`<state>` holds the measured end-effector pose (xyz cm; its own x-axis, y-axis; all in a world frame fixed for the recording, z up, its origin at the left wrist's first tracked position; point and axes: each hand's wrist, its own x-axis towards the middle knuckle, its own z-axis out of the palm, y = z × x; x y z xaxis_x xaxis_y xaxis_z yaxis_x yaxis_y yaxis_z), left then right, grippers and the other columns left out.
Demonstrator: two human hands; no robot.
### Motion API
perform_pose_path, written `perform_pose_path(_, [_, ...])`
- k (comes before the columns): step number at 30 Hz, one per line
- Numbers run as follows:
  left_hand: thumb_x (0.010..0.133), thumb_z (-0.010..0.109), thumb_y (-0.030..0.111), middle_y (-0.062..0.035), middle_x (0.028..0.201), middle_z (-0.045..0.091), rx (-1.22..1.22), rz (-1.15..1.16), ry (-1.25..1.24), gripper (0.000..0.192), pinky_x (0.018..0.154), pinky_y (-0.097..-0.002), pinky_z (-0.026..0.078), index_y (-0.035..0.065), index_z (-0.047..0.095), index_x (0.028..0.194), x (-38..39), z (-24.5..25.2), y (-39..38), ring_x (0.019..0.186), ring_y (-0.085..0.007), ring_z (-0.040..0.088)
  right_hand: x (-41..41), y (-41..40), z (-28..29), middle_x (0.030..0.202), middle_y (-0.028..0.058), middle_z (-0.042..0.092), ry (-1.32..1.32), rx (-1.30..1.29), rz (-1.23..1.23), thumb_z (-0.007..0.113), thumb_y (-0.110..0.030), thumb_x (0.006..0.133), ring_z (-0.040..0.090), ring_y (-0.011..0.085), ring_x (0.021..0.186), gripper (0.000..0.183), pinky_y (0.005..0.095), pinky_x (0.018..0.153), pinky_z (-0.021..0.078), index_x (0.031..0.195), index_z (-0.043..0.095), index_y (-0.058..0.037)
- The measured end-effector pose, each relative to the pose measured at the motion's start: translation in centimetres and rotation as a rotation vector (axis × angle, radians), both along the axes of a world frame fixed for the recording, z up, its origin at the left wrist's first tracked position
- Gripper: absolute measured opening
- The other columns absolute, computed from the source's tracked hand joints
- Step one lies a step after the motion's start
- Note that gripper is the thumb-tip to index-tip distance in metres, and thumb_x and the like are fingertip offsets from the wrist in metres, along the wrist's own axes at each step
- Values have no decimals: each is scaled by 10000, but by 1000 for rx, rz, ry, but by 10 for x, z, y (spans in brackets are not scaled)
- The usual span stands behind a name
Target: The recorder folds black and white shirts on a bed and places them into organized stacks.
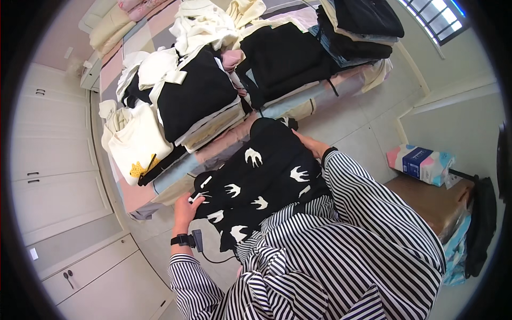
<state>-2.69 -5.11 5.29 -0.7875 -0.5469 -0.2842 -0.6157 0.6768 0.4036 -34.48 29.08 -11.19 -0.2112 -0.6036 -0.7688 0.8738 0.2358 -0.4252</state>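
A black knitted garment (276, 172) with white bird-like shapes is spread across my lap, reaching towards the bed. At its left edge my left hand (186, 212) grips the fabric between thumb and fingers. My right hand (311, 145) holds the opposite edge, its fingertips partly hidden by the cloth. Just beyond lies a stack of folded clothes with a black piece (196, 96) on top. Left of that stack is a cream sweatshirt (138, 140) with a yellow motif.
The bed (216, 144) bears more folded black clothes (284, 60), a white garment heap (202, 28) and a tall stack (366, 20) at right. White cabinets (56, 148) stand left. A tissue pack (420, 164) sits on a brown box (432, 204) at right. A cable runs from my left wristband (184, 240).
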Motion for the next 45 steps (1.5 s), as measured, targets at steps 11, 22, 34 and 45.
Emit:
perform_pose_path(11, [792, 735, 330, -112, 556, 562, 92, 87, -211, 395, 529, -358, 402, -47, 637, 726, 6, -17, -21, 522, -141, 469, -29, 41, 58, 1097, 77, 641, 459, -60, -452, 694, -199, 855, 619, 162, 941, 459, 298, 837, 497, 1238, 531, -4])
perform_pose_path(22, [872, 642, 279, -144, 739, 625, 187, 21, -58, 310, 638, -345, 439, -25, 636, 933, 16, -22, -29, 653, -205, 559, -17, 25, 12, 1166, 146, 603, 610, 198, -547, 642, -267, 894, 582, 203, 1023, 531, 310, 897, 449, 1283, 468, 50])
perform_pose_path(34, [906, 580, 295, -215, 1372, 429, -243, 187, 355, 505, 1058, -439, 315, 16, 459, 1309, 10, -27, 33, 1299, -376, 368, -4, 5, 50, 1264, 224, 533, 1448, 590, -100, 603, -293, 888, 499, 347, 1177, 562, 406, 999, 381, 1325, 435, 18])
perform_pose_path(45, [898, 583, 306, -200, 1491, 263, -85, 142, 367, 566, 1112, -460, 230, 79, 402, 1384, 30, -48, 65, 1372, -406, 237, 63, -45, 112, 1479, 286, 200, 1725, 408, 547, 749, -461, 727, 275, 422, 1343, 1009, 447, 1086, 284, 1468, 188, -68])
